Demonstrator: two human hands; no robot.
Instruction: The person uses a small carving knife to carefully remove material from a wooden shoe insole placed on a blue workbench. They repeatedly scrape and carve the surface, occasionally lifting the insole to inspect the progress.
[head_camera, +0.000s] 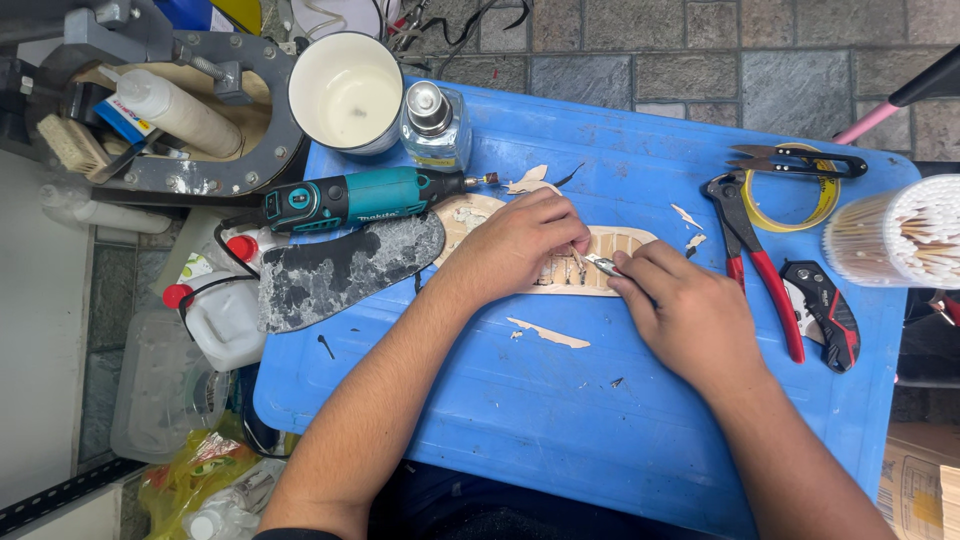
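Insole-shaped pale sole piece (610, 262) lies flat across the middle of the blue plastic lid (560, 420) that serves as the work surface, its slotted part showing between the two hands. Nearest the camera, both forearms reach up over the lid. The left hand (520, 245) presses down on the sole piece, fingers curled over it. The right hand (685, 315) is closed around a small metal blade (603, 265), whose tip rests on the piece just beside the left fingertips. Pale shavings (548, 333) lie on the lid near the hands. Left of the sole sits a worn dark sole (345, 268), with a teal rotary tool (365, 198) just beyond it. To the right lie red-handled pincers (760, 265) and a folding knife (825, 312). Farther back stand a white cup (347, 92), a glass bottle (435, 125), thread snips (795, 160) over a tape roll (800, 205), and a bundle of wooden sticks (900, 232).
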